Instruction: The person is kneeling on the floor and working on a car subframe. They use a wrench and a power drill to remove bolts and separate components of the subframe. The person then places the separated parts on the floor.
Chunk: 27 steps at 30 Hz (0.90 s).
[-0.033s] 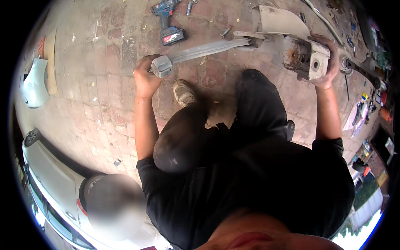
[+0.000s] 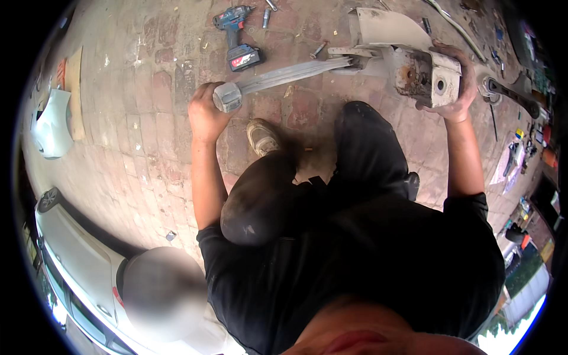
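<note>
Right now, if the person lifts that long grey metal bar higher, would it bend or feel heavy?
The long grey metal bar probably stays stiff: it runs straight from the left hand to the rusty block-shaped metal part. It likely feels heavy, since the right hand steadies that end too.

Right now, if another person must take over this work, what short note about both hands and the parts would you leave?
Left hand: closed around the end block of the long grey metal bar, held above the brick floor.
Right hand: gripping the rusty white metal bracket at the bar's far end.
Nearby: cordless drill and loose bolts on the floor past the bar; a wrench to the right.
Done: bar and bracket lifted together.
Left: cannot tell if they are bolted.
</note>
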### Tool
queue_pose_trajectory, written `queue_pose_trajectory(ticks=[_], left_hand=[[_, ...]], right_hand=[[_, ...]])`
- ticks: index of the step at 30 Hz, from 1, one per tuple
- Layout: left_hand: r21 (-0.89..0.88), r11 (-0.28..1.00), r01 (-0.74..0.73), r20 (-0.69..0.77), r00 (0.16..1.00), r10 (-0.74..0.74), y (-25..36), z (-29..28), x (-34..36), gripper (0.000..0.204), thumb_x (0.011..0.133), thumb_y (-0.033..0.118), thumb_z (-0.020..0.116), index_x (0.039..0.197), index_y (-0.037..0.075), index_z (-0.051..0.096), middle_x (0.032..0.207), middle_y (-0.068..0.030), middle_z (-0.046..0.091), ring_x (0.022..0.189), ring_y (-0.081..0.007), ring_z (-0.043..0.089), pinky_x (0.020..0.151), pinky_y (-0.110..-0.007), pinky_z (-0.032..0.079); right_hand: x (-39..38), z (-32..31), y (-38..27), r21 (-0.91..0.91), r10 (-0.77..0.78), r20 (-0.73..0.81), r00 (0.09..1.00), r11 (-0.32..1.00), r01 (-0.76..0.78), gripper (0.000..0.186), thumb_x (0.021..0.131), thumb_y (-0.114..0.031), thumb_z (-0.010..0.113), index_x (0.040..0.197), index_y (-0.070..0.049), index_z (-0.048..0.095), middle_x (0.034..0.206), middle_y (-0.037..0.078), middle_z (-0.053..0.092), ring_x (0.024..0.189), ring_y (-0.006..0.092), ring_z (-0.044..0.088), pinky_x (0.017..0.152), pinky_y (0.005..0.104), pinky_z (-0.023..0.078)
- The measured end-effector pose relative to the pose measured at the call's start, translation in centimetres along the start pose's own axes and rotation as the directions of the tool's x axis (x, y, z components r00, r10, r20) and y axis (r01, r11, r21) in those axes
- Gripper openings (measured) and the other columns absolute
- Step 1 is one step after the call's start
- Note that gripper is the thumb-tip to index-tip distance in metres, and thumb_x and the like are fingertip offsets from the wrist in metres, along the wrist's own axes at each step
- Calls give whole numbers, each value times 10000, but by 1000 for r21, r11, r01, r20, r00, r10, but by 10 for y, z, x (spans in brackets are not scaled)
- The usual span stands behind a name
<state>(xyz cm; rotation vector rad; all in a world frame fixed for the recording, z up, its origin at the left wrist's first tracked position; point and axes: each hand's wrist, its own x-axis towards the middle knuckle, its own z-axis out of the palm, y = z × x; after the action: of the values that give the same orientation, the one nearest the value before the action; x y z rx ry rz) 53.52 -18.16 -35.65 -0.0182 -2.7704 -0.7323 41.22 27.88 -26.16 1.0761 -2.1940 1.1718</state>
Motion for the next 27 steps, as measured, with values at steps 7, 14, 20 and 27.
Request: queue_pose_trajectory(ticks=[7, 14, 20, 27], left_hand=[[-111, 979, -169, -68, 984, 162, 46, -8, 3, 421, 557, 133, 868, 912, 32, 666, 902, -143, 665, 847, -352, 643, 756, -425, 529], [8, 996, -88, -89, 992, 89, 13, 1, 14, 391, 529, 162, 860, 794, 49, 595, 814, -126, 604, 786, -343, 594, 685, -435, 492], [-109, 971, -214, -112, 973, 202, 51, -12, 22, 414, 500, 176, 872, 780, 62, 588, 790, -113, 592, 761, -331, 585, 652, -425, 484], [30, 983, -182, -98, 978, 184, 39, -14, 16, 456, 496, 160, 888, 831, 27, 608, 849, -132, 610, 787, -347, 594, 686, -409, 502]], right_hand=[[-6, -16, 9, 91, 120, 19, 993, 989, -121, 1112, 458, -397, 978, 1286, 114, 440, 1265, 267, 580, 1175, 349, 586, 1034, 454, 458], [9, -4, 34, 83, 228, -22, 973, 971, -225, 1116, 465, -434, 975, 1294, 99, 454, 1213, 194, 612, 1135, 283, 601, 1016, 389, 459], [-4, -25, 33, -39, 149, -26, 988, 988, -150, 1153, 436, -508, 965, 1287, 92, 471, 1179, 169, 627, 1090, 263, 619, 973, 380, 486], [25, -5, 41, -196, 95, 4, 995, 976, -92, 1190, 421, -609, 927, 1272, 100, 494, 1184, 157, 623, 1076, 254, 619, 968, 381, 485]])
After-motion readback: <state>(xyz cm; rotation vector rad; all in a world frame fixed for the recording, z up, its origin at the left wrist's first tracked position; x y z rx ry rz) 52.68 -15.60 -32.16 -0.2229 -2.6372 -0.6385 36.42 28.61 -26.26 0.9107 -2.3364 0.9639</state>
